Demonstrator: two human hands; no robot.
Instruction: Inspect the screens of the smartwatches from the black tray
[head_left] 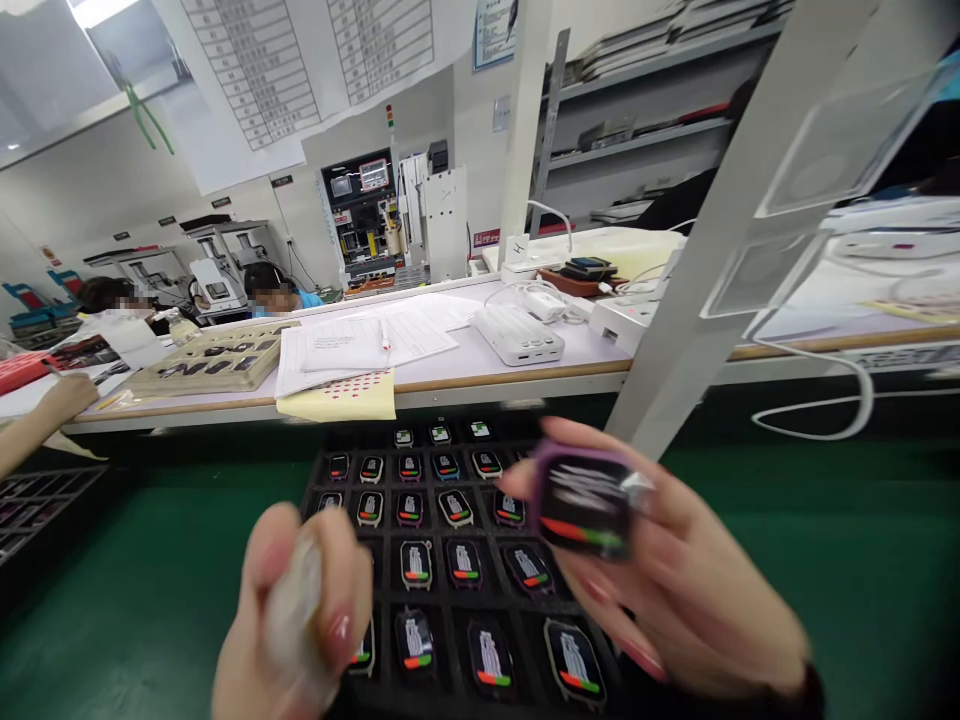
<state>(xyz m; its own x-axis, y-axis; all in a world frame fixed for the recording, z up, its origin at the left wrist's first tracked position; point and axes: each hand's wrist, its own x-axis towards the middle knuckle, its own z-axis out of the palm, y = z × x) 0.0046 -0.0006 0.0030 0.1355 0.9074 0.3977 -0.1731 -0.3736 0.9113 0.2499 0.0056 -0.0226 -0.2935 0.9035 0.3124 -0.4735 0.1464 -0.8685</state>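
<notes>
Between the thumb and fingers of my right hand [660, 560] is a purple-cased smartwatch [581, 500] without a strap, its lit screen facing me and smeared by motion. My left hand [300, 610] is closed round a small whitish object [294, 615], too blurred to tell its kind. Both hands hover over a black compartment tray [441, 585] that holds rows of smartwatches, such as a light-cased one [574, 660] at the front right. Most screens show white text with red and green bars. My hands hide some of the compartments.
Behind the tray runs a raised shelf with papers [352, 350], a white power bank [517, 335] and a parts tray [214, 360]. A slanted metal post [697, 290] stands to the right. Far left are another person's hand [71, 395] and a dark divided tray [45, 510].
</notes>
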